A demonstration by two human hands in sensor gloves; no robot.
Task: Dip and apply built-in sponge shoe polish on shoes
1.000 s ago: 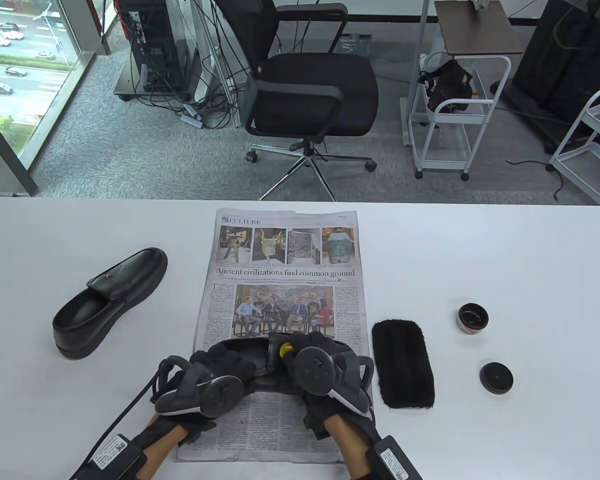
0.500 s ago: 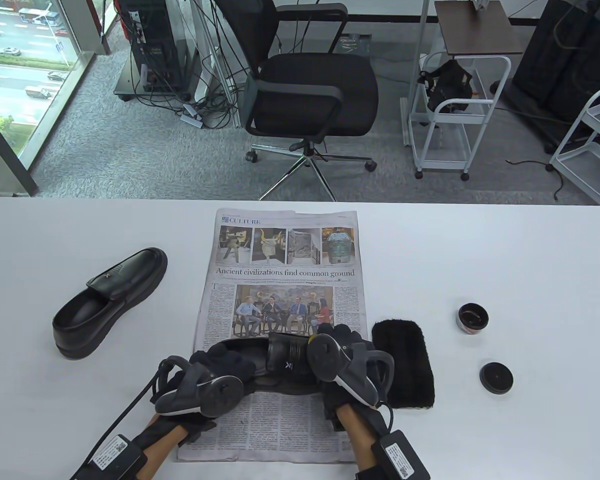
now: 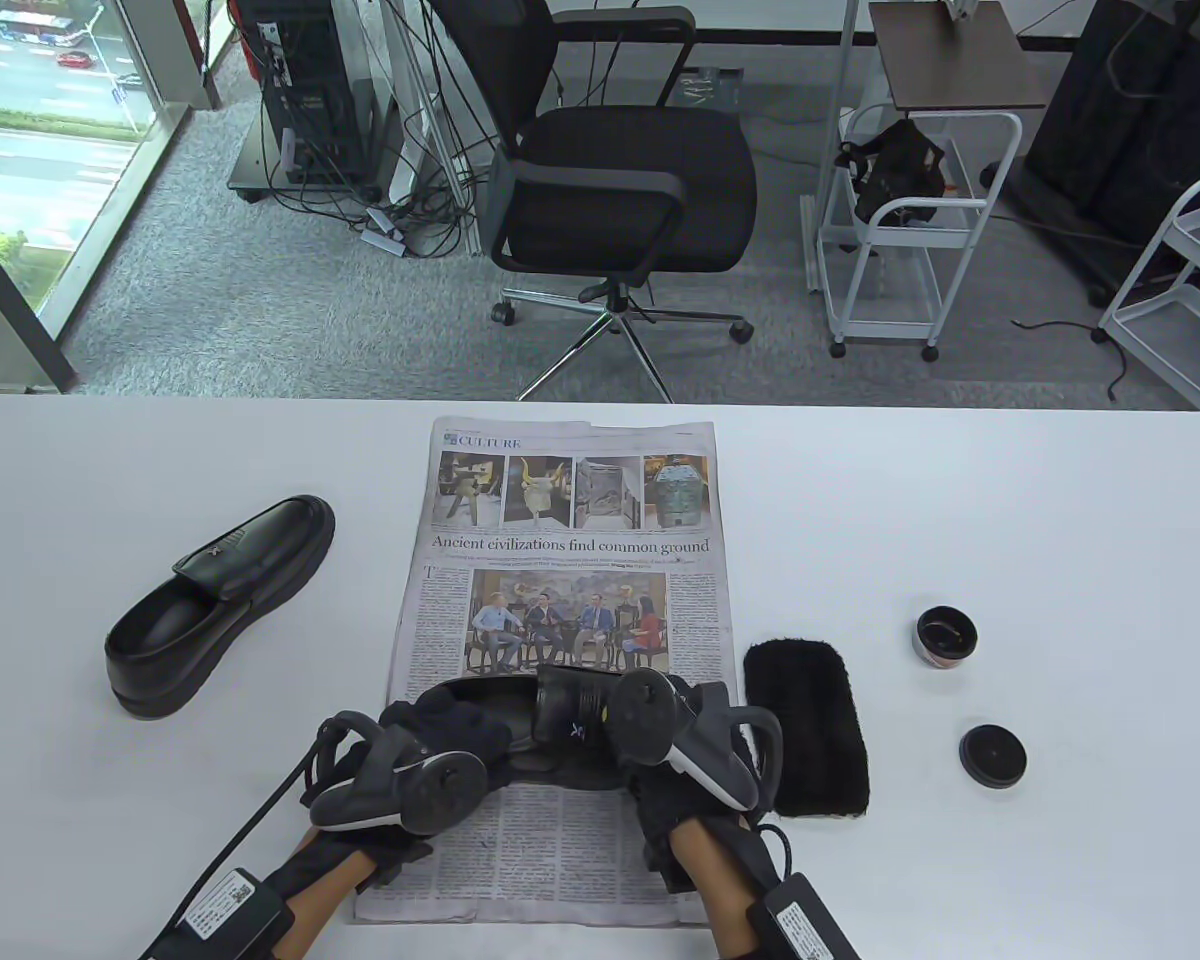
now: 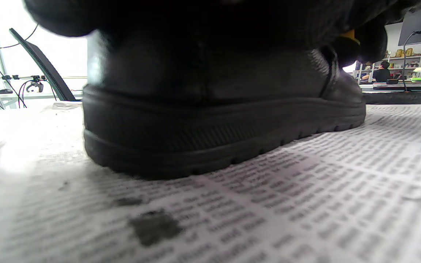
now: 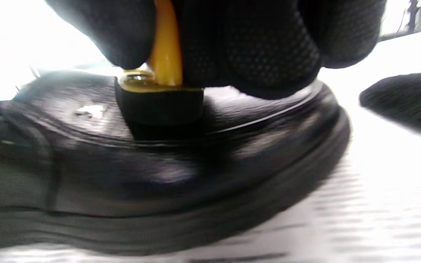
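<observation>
A black loafer lies on the newspaper near the front edge. My left hand grips its heel end; in the left wrist view the heel fills the frame under my fingers. My right hand hovers over the toe end. It pinches the yellow handle of the sponge applicator, and the black sponge presses on the shoe's upper. The open polish tin stands at the right, with its lid nearer me.
A second black loafer lies on the white table to the left of the newspaper. A black fuzzy polishing pad sits just right of my right hand. An office chair and carts stand beyond the far edge.
My right hand slid the sponge rightward over the shoe, then came a little back left. The left hand and the shoe stayed put.
</observation>
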